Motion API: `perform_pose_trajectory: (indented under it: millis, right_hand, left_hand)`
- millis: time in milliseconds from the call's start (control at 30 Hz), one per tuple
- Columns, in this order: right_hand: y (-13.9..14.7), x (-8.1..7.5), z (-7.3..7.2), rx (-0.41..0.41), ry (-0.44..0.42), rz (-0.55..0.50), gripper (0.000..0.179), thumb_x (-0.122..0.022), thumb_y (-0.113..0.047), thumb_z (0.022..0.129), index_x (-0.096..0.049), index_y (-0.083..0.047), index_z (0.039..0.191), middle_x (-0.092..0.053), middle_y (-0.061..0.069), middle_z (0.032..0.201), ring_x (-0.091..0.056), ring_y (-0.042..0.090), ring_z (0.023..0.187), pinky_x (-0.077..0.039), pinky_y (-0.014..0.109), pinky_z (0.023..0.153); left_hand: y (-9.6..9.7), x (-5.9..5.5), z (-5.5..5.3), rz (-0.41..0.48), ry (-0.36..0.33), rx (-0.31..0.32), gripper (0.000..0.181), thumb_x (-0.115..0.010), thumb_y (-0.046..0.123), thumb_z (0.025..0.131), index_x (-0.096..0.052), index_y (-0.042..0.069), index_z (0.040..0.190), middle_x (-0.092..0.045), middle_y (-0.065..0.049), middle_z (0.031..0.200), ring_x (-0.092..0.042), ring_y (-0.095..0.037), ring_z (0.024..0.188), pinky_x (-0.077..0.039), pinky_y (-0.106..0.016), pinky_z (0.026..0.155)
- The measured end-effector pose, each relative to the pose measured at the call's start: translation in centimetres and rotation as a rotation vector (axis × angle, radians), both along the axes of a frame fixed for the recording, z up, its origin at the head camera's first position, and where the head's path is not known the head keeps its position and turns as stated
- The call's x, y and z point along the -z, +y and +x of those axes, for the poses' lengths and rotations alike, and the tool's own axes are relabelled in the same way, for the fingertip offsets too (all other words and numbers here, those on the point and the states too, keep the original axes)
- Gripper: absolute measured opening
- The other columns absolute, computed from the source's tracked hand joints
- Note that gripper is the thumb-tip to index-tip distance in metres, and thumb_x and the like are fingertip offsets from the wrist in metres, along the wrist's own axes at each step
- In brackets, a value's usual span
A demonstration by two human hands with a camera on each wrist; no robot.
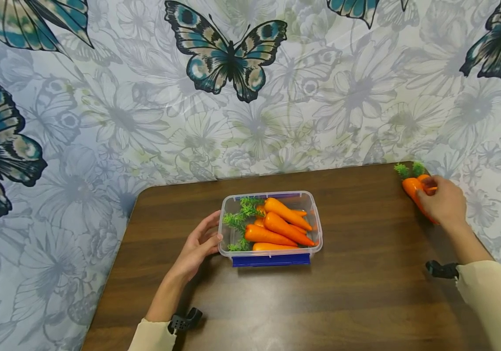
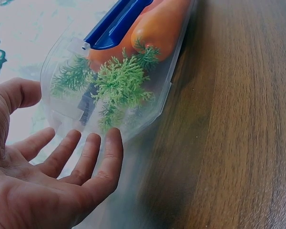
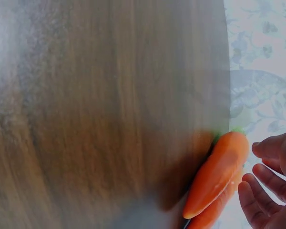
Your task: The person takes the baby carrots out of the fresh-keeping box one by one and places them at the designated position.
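Observation:
A clear plastic box (image 1: pixel 316 246) with blue clips stands mid-table, holding several orange carrots (image 1: pixel 278 235) with green tops. My left hand (image 1: pixel 199 243) is at the box's left end, its spread fingers at the wall; in the left wrist view the left hand (image 2: pixel 62 167) has thumb and fingers around that end. At the table's far right, two carrots (image 1: pixel 411 187) lie side by side. My right hand (image 1: pixel 445 200) is over their right side and partly hides them. In the right wrist view, the right hand's fingers (image 3: pixel 271 183) are loosely bent beside the carrots (image 3: pixel 217 174).
The brown wooden table (image 1: pixel 364 292) ends at the back against a wall covering (image 1: pixel 303 122) with butterflies and flowers. Dark straps (image 1: pixel 184 321) are on both wrists. The two carrots lie close to the table's edge.

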State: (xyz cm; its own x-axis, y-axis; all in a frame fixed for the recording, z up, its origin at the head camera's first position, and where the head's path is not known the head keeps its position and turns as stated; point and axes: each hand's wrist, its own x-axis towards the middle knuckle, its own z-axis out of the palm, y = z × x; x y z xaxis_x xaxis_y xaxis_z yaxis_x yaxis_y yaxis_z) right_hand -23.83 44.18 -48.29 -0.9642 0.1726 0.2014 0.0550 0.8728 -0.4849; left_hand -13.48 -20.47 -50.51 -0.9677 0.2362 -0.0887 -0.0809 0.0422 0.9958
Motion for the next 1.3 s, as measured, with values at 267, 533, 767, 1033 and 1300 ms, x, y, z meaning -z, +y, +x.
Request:
perform_pose_trajectory:
  millis: [267,533,767,1033,1300]
  right_hand:
    - [-1.9,-1.0,0.3,-0.117,0.044,-0.007,0.04,-0.068,-0.02,0.102,-0.065,0.008,0.129,-0.069,0.038,0.124,-0.068,0.056,0.107,-0.049,0.065,0.087]
    - [-5.3,-2.7,0.6,-0.22,0.007,-0.06,0.04,-0.072,-0.026,0.103,-0.067,0.003,0.131,-0.072,0.034,0.123,-0.071,0.053,0.109,-0.057,0.055,0.081]
    - [-8.7,-3.6,1.1,-0.295,-0.03,-0.075,0.042,-0.073,-0.029,0.104,-0.066,0.002,0.131,-0.072,0.032,0.126,-0.072,0.05,0.109,-0.057,0.065,0.091]
    - [-12.6,-3.9,1.7,-0.391,-0.048,-0.103,0.04,-0.073,-0.03,0.104,-0.067,-0.002,0.131,-0.073,0.027,0.127,-0.073,0.046,0.11,-0.058,0.064,0.094]
    - [-16.3,-4.2,2.5,-0.442,-0.08,-0.191,0.035,-0.076,-0.034,0.102,-0.072,-0.01,0.127,-0.077,0.018,0.123,-0.076,0.034,0.107,-0.061,0.057,0.094]
  left_hand:
    - [0.0,0.0,0.1,0.003,0.005,0.0,0.067,-0.062,0.015,0.109,-0.035,0.025,0.169,-0.042,-0.012,0.167,-0.049,-0.042,0.149,-0.061,-0.032,0.096]
    - [0.0,-0.1,0.1,0.008,0.0,-0.004,0.066,-0.062,0.016,0.109,-0.036,0.027,0.168,-0.042,-0.012,0.167,-0.047,-0.043,0.15,-0.061,-0.032,0.096]
    - [0.1,0.0,0.0,0.009,0.008,0.001,0.066,-0.061,0.013,0.109,-0.035,0.026,0.169,-0.041,-0.013,0.168,-0.047,-0.044,0.151,-0.06,-0.032,0.097]
    - [0.1,0.0,0.0,0.001,0.011,0.0,0.067,-0.063,0.017,0.109,-0.035,0.027,0.169,-0.042,-0.012,0.167,-0.047,-0.043,0.151,-0.06,-0.034,0.098]
    - [0.1,0.1,0.1,0.02,0.015,-0.005,0.067,-0.063,0.016,0.108,-0.036,0.025,0.168,-0.042,-0.013,0.167,-0.046,-0.044,0.151,-0.061,-0.033,0.097]
